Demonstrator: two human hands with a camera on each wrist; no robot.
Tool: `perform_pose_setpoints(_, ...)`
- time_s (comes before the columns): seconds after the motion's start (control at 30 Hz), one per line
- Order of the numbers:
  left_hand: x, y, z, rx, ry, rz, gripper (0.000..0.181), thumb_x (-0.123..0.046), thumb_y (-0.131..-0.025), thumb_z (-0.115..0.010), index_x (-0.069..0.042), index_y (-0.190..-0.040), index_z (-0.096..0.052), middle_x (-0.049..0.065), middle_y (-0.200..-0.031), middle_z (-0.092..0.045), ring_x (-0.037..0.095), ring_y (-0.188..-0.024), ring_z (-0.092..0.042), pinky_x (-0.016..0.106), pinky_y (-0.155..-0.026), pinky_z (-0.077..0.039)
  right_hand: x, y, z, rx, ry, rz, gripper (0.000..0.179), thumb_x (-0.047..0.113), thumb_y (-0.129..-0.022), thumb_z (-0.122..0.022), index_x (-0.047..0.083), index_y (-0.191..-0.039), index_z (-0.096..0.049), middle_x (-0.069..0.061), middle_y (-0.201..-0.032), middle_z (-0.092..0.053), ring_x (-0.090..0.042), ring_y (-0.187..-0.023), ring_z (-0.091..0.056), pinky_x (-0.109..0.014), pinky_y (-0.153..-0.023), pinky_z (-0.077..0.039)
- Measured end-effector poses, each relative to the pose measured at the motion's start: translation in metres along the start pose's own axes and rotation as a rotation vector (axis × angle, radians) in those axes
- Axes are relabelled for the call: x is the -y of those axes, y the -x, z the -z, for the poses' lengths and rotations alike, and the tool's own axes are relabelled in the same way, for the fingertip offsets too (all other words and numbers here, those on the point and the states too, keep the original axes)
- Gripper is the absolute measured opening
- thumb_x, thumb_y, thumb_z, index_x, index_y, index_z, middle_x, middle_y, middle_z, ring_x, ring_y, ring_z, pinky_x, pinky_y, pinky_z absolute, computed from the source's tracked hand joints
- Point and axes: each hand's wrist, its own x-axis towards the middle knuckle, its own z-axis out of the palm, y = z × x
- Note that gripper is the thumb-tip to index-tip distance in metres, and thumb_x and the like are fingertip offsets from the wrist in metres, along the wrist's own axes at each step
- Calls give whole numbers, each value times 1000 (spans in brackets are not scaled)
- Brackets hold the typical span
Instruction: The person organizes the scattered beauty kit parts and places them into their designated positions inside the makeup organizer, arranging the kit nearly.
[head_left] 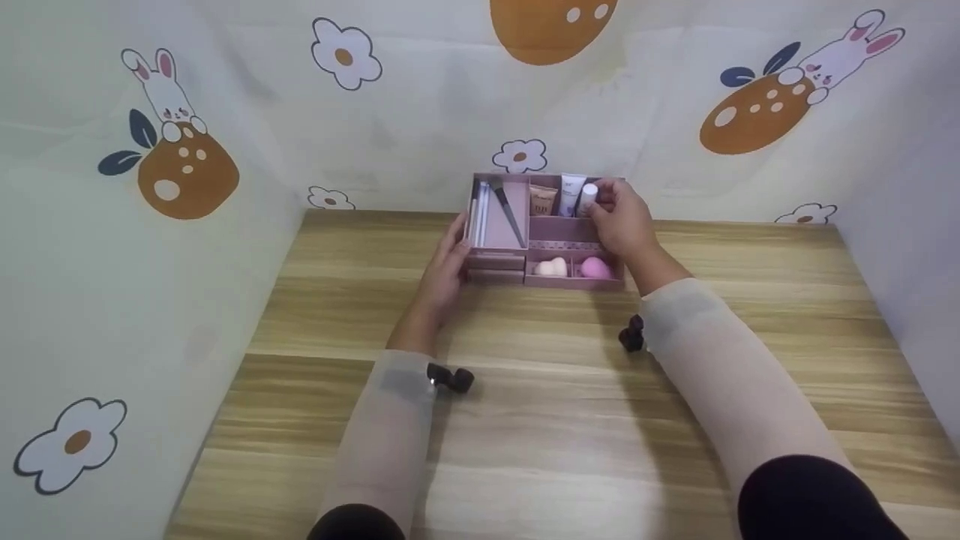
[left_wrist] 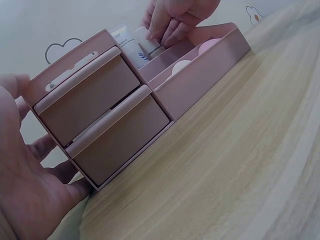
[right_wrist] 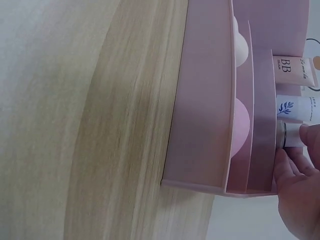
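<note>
A pink makeup organizer (head_left: 574, 283) stands at the back of the table. My left hand (head_left: 448, 266) rests against its left side; in the left wrist view the fingers are spread along that wall. With thumb and fingers, my right hand (head_left: 628, 223) pinches a small white-capped bottle (head_left: 589, 196) in the back right compartment. Beside that bottle stand a white tube (head_left: 570, 193) and a beige BB cream tube (head_left: 542, 199). Makeup brushes (head_left: 508, 210) lie in the top left tray. A cream sponge (head_left: 553, 268) and a pink sponge (head_left: 596, 268) sit in the front compartments.
Two closed drawers (left_wrist: 120, 135) are at the organizer's front left. Behind it rises a patterned cloth wall (head_left: 427, 112), with more of it at both sides. The wood-grain table (head_left: 525, 420) extends in front, under both forearms.
</note>
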Motion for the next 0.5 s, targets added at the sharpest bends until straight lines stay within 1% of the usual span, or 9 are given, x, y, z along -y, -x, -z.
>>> perform_pose_setpoints(0.1, 0, 0, 0, 1, -3, 14, 49, -49, -112, -43, -60, -160, -35, -10, -181, -17, 27, -169, -17, 55, -135, -25, 1, 0, 0, 2, 11, -9, 40, 15, -109, -60, 7, -148, -51, -16, -144, -64, -29, -135, -62, -45, -119, -51)
perform_pose_setpoints(0.27, 1, 0, 1, 11, 15, -3, 54, -46, -113, -43, -51, -165, -31, -7, -182, -15, 27, -169, -14, 55, -136, -23, -1, 2, 1, -4, 8, -8, 43, 17, -109, -61, 9, -150, -52, -15, -146, -65, -28, -137, -62, -45, -120, -51)
perform_pose_setpoints(0.33, 1, 0, 0, 11, 19, -3, 54, -46, -113, -43, -50, -166, -31, -7, -182, -15, 25, -170, -14, 54, -136, -22, -3, 3, 1, -11, -7, -4, 44, 17, -108, -63, 9, -150, -52, -14, -146, -66, -28, -137, -63, -44, -119, -51)
perform_pose_setpoints(0.5, 1, 0, 0, 1, 1, 11, 50, -48, -113, -42, -58, -161, -33, -10, -182, -15, 24, -169, -14, 54, -136, -24, -5, 6, 4, -26, -82, 20, 44, 17, -107, -65, 6, -149, -54, -16, -147, -66, -29, -137, -65, -42, -119, -52)
